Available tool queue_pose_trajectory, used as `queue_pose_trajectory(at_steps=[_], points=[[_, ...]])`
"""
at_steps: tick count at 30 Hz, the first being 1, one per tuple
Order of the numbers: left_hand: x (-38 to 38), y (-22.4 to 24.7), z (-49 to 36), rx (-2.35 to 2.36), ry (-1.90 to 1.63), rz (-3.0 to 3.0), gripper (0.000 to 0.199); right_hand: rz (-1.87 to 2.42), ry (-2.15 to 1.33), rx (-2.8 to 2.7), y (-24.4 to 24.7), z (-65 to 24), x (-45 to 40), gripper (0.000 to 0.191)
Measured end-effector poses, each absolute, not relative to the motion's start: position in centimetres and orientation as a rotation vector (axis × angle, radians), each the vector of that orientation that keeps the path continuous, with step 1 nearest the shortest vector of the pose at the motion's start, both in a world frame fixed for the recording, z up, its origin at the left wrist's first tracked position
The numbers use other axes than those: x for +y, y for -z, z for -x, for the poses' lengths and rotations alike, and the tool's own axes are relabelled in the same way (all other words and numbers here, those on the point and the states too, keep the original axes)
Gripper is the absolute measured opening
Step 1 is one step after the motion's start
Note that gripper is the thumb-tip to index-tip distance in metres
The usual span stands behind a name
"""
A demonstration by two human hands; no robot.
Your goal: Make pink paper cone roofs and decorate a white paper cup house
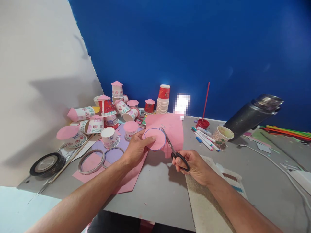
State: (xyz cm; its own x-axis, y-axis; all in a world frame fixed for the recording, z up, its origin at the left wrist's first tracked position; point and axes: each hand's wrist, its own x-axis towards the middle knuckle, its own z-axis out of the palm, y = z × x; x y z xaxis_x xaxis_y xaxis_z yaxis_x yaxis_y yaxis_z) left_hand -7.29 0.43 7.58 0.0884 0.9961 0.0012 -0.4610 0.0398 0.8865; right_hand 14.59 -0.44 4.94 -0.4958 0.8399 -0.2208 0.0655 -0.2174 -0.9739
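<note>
My left hand (137,147) pinches a sheet of pink paper (176,127), thumb on top, at a circle drawn on it in blue outline. The lower edge of the sheet is cut ragged around that circle. In my right hand (191,163) is a pair of scissors (173,147) with black handles, fingers through the loops. Its blades lie along the right side of the drawn circle, pointing up and left. Below my left forearm lie more pink paper (131,179) and a purple sheet (97,144), with two rings, one a grey tape roll (91,161), on them.
Decorated paper cups (107,106) with pink tops crowd the left back. A cup stack (163,100) stands near the blue wall. Markers (205,139), a patterned cup (223,135), a leaning dark flask (252,115) and a white cable (274,161) are at right. Black tape (47,164) lies left.
</note>
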Motion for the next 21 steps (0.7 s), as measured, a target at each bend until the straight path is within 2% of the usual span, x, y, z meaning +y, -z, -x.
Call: queue_pose_trajectory(at_steps=[21], points=[[0.40, -7.59, 7.49, 0.808, -1.331, -0.890, 0.029, 1.079, -1.763, -1.506, -4.73, -14.66, -0.44, 0.052]])
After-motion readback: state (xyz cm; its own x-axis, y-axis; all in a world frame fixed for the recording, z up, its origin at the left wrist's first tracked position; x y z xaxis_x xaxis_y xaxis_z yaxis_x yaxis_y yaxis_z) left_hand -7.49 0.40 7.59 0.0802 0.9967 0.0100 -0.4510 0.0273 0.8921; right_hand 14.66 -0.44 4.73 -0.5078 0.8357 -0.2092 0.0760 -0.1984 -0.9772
